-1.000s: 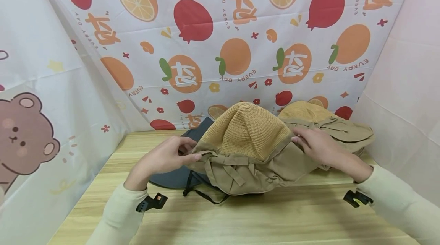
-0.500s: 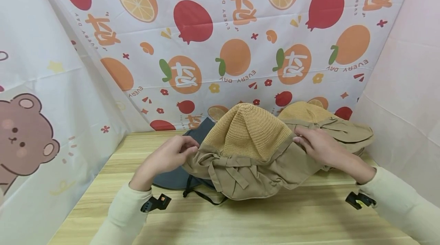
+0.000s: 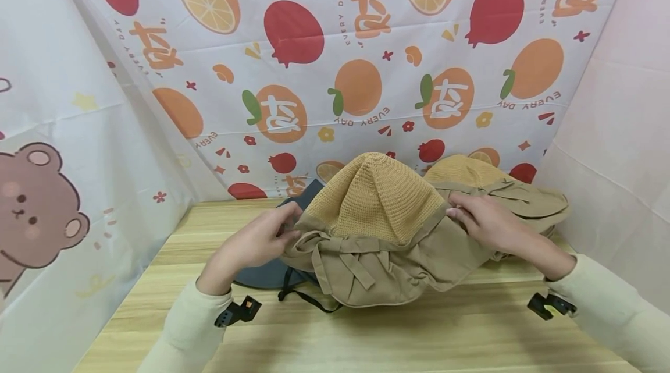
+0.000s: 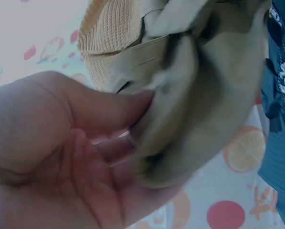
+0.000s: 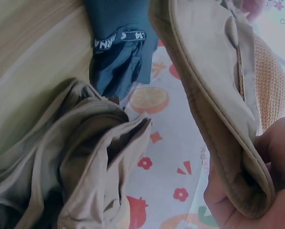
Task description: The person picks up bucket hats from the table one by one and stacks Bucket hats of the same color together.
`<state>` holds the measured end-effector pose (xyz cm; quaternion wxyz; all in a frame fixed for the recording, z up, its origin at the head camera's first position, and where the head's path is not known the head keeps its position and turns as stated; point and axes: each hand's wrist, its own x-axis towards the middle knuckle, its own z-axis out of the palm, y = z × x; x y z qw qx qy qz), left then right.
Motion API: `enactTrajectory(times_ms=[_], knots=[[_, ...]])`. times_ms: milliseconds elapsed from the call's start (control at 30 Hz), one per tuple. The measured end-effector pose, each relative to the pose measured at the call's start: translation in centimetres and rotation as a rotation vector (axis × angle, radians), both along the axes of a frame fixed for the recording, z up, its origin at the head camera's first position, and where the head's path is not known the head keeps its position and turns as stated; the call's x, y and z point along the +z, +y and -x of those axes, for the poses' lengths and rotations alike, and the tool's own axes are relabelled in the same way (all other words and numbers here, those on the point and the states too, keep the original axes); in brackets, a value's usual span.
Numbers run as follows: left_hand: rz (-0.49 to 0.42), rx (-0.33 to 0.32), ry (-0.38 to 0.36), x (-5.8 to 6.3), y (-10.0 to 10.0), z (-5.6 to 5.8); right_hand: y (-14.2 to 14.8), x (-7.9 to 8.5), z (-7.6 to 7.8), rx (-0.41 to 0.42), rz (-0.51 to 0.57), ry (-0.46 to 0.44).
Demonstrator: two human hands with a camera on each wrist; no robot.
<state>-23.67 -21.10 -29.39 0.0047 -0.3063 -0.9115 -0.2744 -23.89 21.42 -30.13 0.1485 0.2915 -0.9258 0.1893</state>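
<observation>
Both hands hold up a sun hat (image 3: 374,204) with a straw-coloured knitted crown and a khaki cloth brim (image 3: 445,256) tied in a bow at the front. At its left side the left hand (image 3: 256,239) pinches the brim between thumb and fingers, as the left wrist view shows. The right hand (image 3: 484,221) grips the opposite side, its fingers curled round the folded brim (image 5: 214,109) in the right wrist view. The hat hangs above the table, tilted with its crown up. Its inside is hidden in the head view.
Behind the held hat lies a dark blue hat (image 3: 267,274) with a black cord (image 3: 314,302), partly covered. A similar khaki and straw hat (image 3: 523,201) rests at the back right. The wooden table (image 3: 324,344) meets a fruit-print cloth (image 3: 335,29) at the back.
The left hand has shifted its hold on the brim, its thumb and fingers closing together. The held hat has moved only slightly, and the right hand stays on its side.
</observation>
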Motion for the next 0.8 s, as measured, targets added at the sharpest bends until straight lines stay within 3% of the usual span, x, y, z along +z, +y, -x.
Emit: enactTrajectory(times_ms=[133,267,600,800], knots=[[-0.002,0.038,0.055,1.1,0.9,-0.3,0.8,0.6,0.1,-0.016,0.017,-0.034],[-0.009,0.015,0.092,1.9,1.7,-0.4,1.7,1.2,0.1,-0.027,0.036,-0.047],[-0.023,-0.054,0.038,2.2,2.0,0.2,3.4,2.6,-0.1,-0.043,0.064,0.099],[-0.044,-0.087,0.074,2.6,2.5,0.8,4.8,3.3,0.2,-0.048,0.047,0.153]])
